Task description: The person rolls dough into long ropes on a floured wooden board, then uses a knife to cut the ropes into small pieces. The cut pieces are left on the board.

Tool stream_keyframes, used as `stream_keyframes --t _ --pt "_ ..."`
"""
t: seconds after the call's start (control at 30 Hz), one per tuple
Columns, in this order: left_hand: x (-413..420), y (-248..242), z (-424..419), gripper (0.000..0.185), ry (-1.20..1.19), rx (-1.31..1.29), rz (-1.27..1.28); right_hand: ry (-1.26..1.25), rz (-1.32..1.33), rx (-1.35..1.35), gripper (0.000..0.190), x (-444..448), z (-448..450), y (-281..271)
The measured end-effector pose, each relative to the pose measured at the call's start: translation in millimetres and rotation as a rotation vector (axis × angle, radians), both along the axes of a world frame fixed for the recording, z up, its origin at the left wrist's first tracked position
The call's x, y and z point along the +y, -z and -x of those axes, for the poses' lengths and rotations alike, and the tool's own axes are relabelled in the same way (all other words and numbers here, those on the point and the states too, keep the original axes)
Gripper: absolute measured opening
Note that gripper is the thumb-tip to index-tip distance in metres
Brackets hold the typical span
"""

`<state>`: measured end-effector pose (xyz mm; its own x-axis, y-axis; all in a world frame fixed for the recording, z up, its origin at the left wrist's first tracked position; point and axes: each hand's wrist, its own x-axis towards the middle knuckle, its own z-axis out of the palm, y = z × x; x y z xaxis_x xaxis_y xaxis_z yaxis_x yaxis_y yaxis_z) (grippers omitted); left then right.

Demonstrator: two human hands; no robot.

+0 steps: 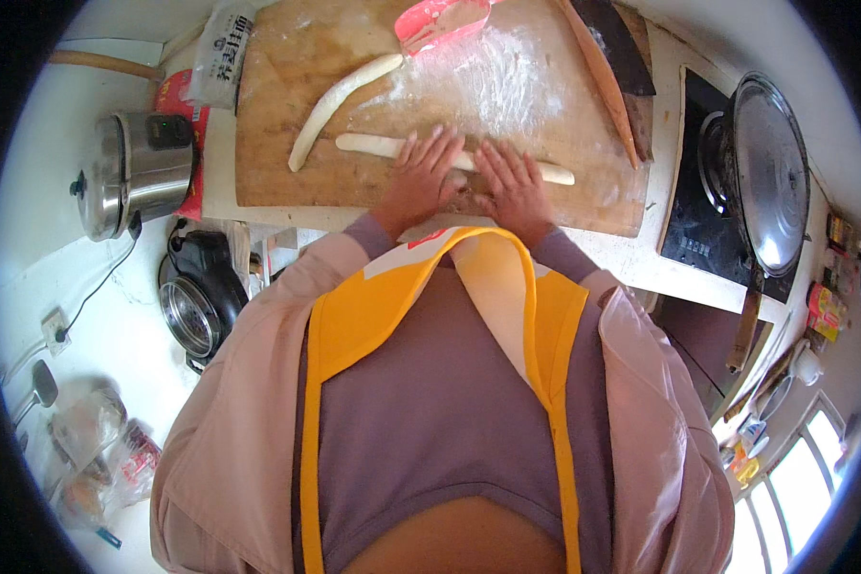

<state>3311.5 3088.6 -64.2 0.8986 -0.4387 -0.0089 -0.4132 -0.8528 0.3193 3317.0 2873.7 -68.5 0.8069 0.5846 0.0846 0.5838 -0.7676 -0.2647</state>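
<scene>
A rope of pale dough lies crosswise on the floured wooden board. My left hand rests flat on it, left of its middle, fingers pointing away from me. Beside it, my right hand presses on the right part of the same rope, its end showing past my fingers. Neither hand is closed around the dough; my palms hide some of it. A second, curved dough rope sits farther back on the left, apart from my hands.
Behind the ropes are a pink scoop and scattered white flour. A tapered wooden rolling pin and a dark blade lie along the board's right side. A lidded pan stands on the cooktop; a metal pot is left.
</scene>
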Motion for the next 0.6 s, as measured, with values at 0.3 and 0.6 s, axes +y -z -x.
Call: stream_keyframes --t 0.3,0.6 --pt "27 -4 -47 0.063 -0.164 -0.202 -0.083 0.178 0.092 -0.138 0.075 -8 -60 8" --pt "59 4 -26 0.063 -0.288 -0.158 -0.088 0.171 0.151 -0.034 0.075 -25 -28 4"
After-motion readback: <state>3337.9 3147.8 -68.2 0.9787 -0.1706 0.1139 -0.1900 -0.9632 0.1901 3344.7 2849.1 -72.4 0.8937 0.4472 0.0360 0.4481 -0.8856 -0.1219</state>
